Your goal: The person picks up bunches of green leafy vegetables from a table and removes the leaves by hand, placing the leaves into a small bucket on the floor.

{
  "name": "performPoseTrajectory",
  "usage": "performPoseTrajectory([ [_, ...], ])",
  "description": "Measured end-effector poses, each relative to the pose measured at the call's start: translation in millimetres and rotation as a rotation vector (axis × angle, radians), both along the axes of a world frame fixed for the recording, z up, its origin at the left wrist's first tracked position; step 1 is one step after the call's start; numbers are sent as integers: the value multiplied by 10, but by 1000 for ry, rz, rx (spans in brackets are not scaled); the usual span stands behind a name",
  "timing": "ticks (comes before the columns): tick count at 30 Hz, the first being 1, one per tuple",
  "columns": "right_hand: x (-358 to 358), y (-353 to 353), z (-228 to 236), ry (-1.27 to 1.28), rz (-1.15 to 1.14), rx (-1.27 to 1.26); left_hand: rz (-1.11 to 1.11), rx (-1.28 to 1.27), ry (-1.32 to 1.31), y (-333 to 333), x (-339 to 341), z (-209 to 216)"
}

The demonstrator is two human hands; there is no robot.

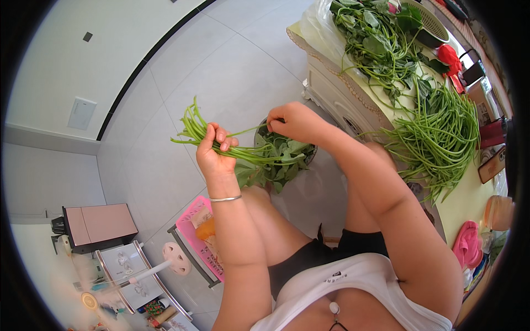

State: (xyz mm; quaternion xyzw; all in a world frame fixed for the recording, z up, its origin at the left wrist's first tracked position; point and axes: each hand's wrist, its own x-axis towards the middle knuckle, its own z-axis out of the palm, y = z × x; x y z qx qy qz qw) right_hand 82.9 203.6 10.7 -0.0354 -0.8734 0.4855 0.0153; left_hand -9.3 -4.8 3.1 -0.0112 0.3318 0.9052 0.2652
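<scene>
My left hand [215, 151] is closed around a bunch of long green leaf stems [194, 131], whose cut ends stick out to the left. A single stem stretches from that bunch to my right hand [292, 120], which pinches it with curled fingers. The bunch's other end reaches right, over broad green leaves [284, 160]. Those leaves lie at a round dark-rimmed container [315, 154] between my knees, mostly hidden by them and my right hand.
On the table [451, 212] to my right lie a heap of bare green stems [441, 138] and a leafy pile [375, 44]. A colander [429, 27], a phone [492, 164] and a pink cloth [467, 244] are there too. A pink basket [190, 214] stands by my left leg.
</scene>
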Motion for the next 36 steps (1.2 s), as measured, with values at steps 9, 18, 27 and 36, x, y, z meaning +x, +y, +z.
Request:
performPoseTrajectory([
  [9, -286, -207, -460, -34, -461, -362, 21, -67, -19, 179, 148, 14],
  [18, -457, 141, -1084, -215, -557, -269, -4, 72, 61, -191, 69, 138],
  [27, -367, -239, -1024, -194, 284, -122, -152, 283, 154, -420, -53, 61],
  [36, -293, 11, -763, -35, 62, 71, -115, 424, 84, -751, -135, 48],
])
